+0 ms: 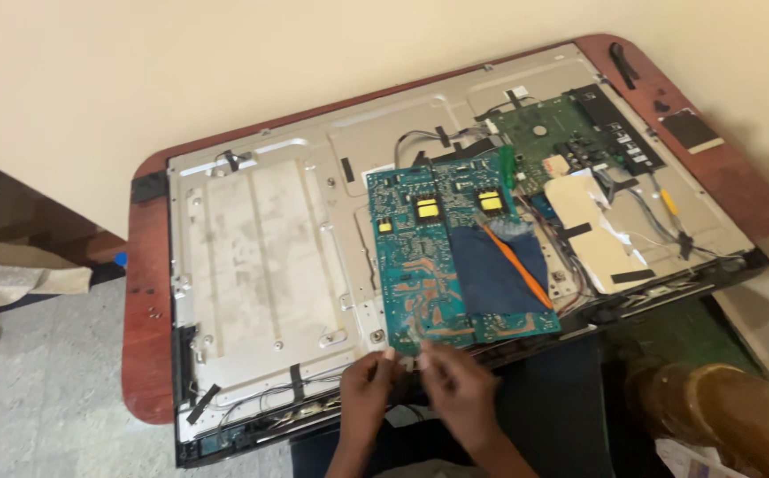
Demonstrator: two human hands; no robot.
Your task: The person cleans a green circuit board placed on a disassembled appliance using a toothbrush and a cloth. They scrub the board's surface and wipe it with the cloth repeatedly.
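Both hands are seen at 6 o'clock in the head view, meeting at the near edge of an opened flat-panel TV chassis [261, 257]. The left hand [365, 382] is curled, fingertips pinched on a small clear piece of film or tape [407, 347] just below the bottom edge of the teal circuit board [420, 257]. The right hand [460, 382] is also curled, fingers pinched on the same clear piece from the other side. The two hands are nearly touching. What exactly the clear piece is cannot be told; it is blurred.

The teal circuit board is laid across the chassis centre, slightly tilted, yellow components near its top. A dark blue cloth [495, 274] is laid on the board's right part, at 3 o'clock from board centre. An orange-handled tool [519, 265] is resting diagonally across the cloth. At 1 o'clock from the board, a green main board [548, 137] is mounted on the chassis, with a green-handled tool [507, 166] standing at its left edge. A beige sheet [592, 230] taped down with black strips is lying at 3 o'clock of the cloth.

The chassis is carried by a red-brown counter [146, 310] set against a cream wall [181, 62]. A rounded brown wooden piece [730, 412] is seen at 4 o'clock.
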